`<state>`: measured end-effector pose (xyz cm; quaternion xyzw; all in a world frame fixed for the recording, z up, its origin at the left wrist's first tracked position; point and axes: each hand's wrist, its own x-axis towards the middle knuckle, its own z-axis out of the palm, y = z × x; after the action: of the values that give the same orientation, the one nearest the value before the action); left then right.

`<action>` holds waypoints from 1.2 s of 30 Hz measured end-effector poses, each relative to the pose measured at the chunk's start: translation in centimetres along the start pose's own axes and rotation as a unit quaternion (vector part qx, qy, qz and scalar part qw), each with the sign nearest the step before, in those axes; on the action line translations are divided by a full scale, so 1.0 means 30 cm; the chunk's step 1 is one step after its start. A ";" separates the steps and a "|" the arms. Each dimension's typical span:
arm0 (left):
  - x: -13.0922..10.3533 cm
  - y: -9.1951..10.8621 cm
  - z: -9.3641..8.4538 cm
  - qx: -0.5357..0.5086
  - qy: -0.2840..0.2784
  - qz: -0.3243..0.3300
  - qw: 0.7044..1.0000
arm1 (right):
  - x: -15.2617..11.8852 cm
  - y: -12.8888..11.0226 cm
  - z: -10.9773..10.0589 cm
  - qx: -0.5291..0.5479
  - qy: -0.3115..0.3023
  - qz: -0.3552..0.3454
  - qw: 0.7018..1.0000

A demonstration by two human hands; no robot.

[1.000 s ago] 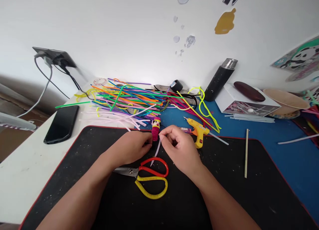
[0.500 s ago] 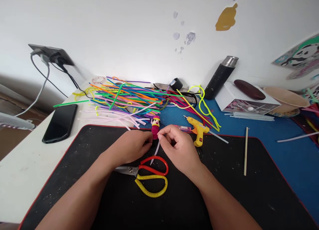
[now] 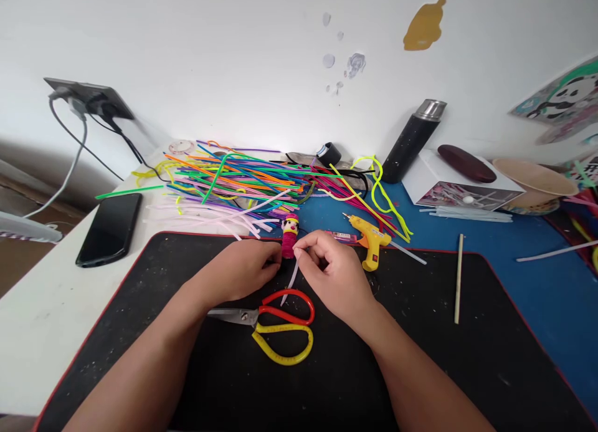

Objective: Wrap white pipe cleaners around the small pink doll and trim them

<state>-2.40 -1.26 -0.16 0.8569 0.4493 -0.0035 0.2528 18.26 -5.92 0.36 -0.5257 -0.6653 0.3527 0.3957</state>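
Note:
A small magenta and yellow doll figure [image 3: 289,235] stands between my hands, its face turned to the right. My left hand [image 3: 247,267] is closed beside its left side; what its fingers hold, if anything, is hidden. My right hand [image 3: 331,276] pinches the upper end of a pale pipe cleaner [image 3: 290,283] close to the doll's lower right side. Below the hands, scissors [image 3: 284,345] with one red and one yellow handle lie on the black mat [image 3: 336,382], blades pointing left.
Many colored pipe cleaners [image 3: 233,182] lie behind the hands. A yellow glue gun [image 3: 369,239] is right of them. A stick [image 3: 458,279], a black phone [image 3: 111,229], a black flask [image 3: 413,142], a white box [image 3: 420,182] and a bowl [image 3: 537,179] surround the mat.
The camera view has shifted slightly. My left hand has moved a little away from the doll, showing more of its magenta body. My right hand keeps its pinch.

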 end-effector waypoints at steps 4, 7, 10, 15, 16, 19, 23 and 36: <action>-0.001 -0.005 -0.002 -0.006 -0.011 -0.004 1.000 | 0.000 -0.002 0.001 -0.009 -0.003 0.003 1.000; -0.001 -0.007 -0.003 -0.018 -0.013 -0.004 1.000 | -0.001 -0.001 0.001 -0.018 -0.005 0.001 1.000; -0.002 -0.008 -0.003 -0.028 -0.012 -0.001 1.000 | -0.001 0.000 0.002 -0.023 -0.009 -0.002 1.000; -0.003 -0.016 0.001 -0.026 -0.020 -0.005 0.999 | -0.002 -0.003 0.003 -0.028 -0.010 0.001 1.000; -0.003 -0.018 0.002 -0.023 -0.021 -0.005 0.999 | -0.003 -0.004 0.004 -0.029 -0.011 0.001 1.000; -0.002 -0.021 0.004 -0.020 -0.024 -0.002 1.000 | -0.003 -0.005 0.004 -0.031 -0.013 0.000 0.999; -0.005 -0.015 0.000 -0.024 -0.021 0.002 0.999 | -0.004 0.000 0.005 -0.038 -0.016 0.003 0.999; -0.008 -0.024 0.005 -0.032 -0.021 0.012 0.999 | -0.006 0.002 0.008 -0.051 -0.024 0.006 0.998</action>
<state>-3.08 -1.18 -0.56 0.8535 0.4334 -0.0037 0.2894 18.08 -6.09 0.18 -0.5404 -0.6885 0.3331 0.3507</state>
